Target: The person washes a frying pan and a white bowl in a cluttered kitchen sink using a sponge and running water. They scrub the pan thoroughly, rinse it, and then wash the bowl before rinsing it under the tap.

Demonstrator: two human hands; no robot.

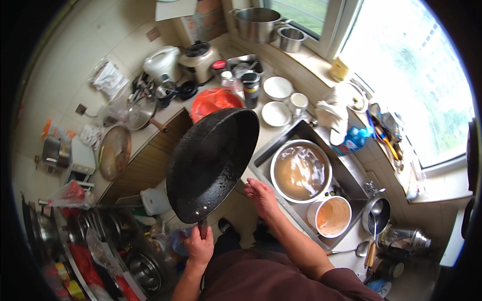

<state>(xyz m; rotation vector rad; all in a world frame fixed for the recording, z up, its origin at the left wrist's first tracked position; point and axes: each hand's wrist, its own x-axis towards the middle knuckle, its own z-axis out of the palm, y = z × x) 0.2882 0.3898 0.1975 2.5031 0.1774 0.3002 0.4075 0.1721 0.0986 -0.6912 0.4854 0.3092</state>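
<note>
My left hand grips the handle of a black wok. The wok is tilted on its side in mid-air, its wet-looking inside facing right. Just beside the wok's lower right rim is my right hand, fingers loosely bent, with nothing seen in it. To the right, a steel basin of cloudy brownish water sits in the stainless steel sink. Next to it in the sink stands a white pot with orange residue inside.
Behind the wok is a red plastic-lined bowl. White bowls and a mug stand by the sink's far edge. A ladle rests in a small pan at right. A pot rack fills the lower left.
</note>
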